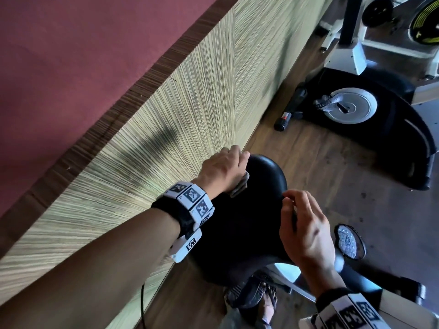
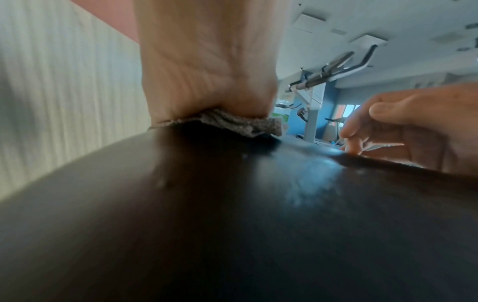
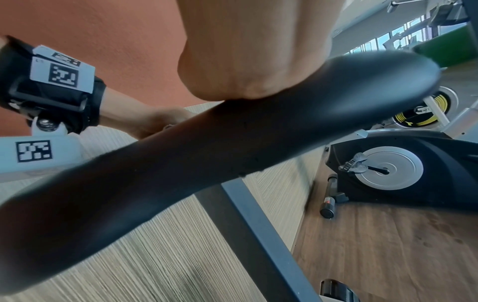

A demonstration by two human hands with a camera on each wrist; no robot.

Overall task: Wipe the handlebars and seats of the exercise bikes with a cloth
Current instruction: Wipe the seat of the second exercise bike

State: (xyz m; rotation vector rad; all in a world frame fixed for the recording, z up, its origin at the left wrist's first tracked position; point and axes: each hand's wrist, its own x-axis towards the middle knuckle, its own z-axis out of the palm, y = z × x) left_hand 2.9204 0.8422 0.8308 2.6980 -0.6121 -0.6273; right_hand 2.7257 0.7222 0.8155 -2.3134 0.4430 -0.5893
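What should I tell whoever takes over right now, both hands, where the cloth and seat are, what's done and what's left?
Left hand presses the grey cloth down on the black seat, near its narrow end by the wall.
Right hand holds no cloth; its fingertips rest on the seat's right edge, steadying it.
Done: cannot tell how much of this seat has been wiped.
Left: finish this seat. The next bike stands ahead on the wood floor, its seat and handlebars out of the head view.

Daylit gym frames, partly blurred

Window light glinted bluish on the seat; a soft shadow crossed the wall panel; wrist views were smeared and edge-warped.
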